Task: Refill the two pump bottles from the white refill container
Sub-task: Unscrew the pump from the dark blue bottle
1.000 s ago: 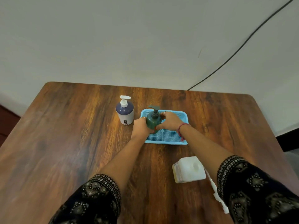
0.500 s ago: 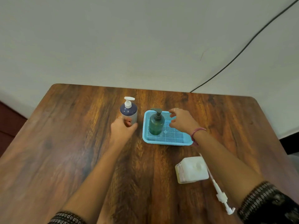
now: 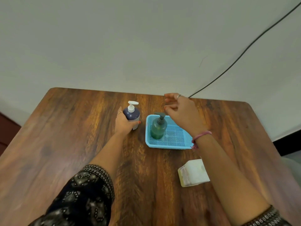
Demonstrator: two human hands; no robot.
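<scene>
A dark blue pump bottle (image 3: 132, 113) with a white pump stands on the wooden table (image 3: 65, 144). My left hand (image 3: 124, 123) grips its lower body from the left. A green pump bottle (image 3: 158, 127) with a dark pump stands upright in the left part of a blue mesh tray (image 3: 175, 141). My right hand (image 3: 180, 110) hovers above and behind the tray, fingers loosely curled, holding nothing. The white refill container (image 3: 193, 172) lies on the table near my right forearm, partly hidden by it.
A black cable (image 3: 244, 51) runs down the grey wall to the table's far edge. The table's left edge and a dark floor strip lie at the far left.
My left hand went from the green bottle to the blue bottle and took hold of it. My right hand let go of the green bottle and rose above the tray.
</scene>
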